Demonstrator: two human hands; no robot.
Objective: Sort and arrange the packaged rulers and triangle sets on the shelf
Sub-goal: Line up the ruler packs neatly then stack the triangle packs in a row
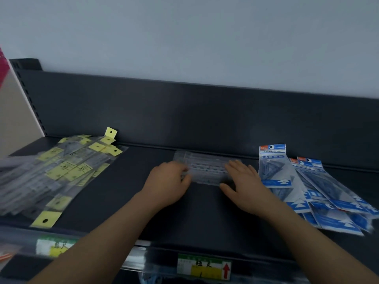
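Note:
A small stack of clear packaged rulers (206,169) lies crosswise in the middle of the dark shelf (114,193). My left hand (169,182) grips its left end with curled fingers. My right hand (244,184) lies flat with straight fingers against the stack's right end. To the left, a loose heap of clear ruler packs with yellow tags (61,171) is spread out. On the right, several blue-and-white triangle set packs (303,185) lie fanned.
The shelf's dark back panel (205,117) rises behind the goods, with a slotted upright at the far left. Price labels (204,267) sit on the front rail. A pink-and-white board (12,111) stands at the left edge.

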